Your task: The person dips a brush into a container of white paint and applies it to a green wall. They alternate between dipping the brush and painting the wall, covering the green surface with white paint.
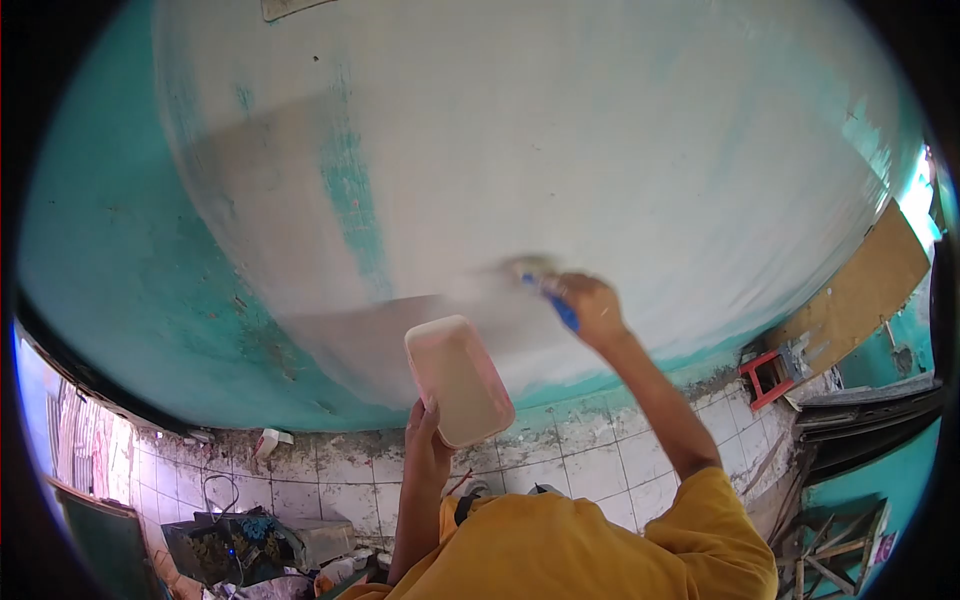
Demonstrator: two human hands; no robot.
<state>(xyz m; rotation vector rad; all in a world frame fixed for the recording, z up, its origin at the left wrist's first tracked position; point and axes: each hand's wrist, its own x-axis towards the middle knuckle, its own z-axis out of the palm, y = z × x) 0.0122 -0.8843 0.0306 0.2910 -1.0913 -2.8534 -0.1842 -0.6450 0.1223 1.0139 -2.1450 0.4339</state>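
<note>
My right hand (594,308) is closed around the blue handle of a paintbrush (564,312). The bristles, smeared by motion, are at the wall (620,150), which has a broad whitish coat over turquoise. Lower and to the left, my left hand (425,432) grips the near left edge of a rectangular plastic tub (490,372) with rounded corners. Pale paint (455,385) shows inside the tub, and its inner side looks pinkish. The tub is held in front of the wall, apart from the brush.
White floor tiles (590,465) run along the wall's foot. At lower left stands a dark patterned box (225,548) with a cable. On the right are a red frame-like object (768,380), a brown board (850,290) and a wooden frame (840,545).
</note>
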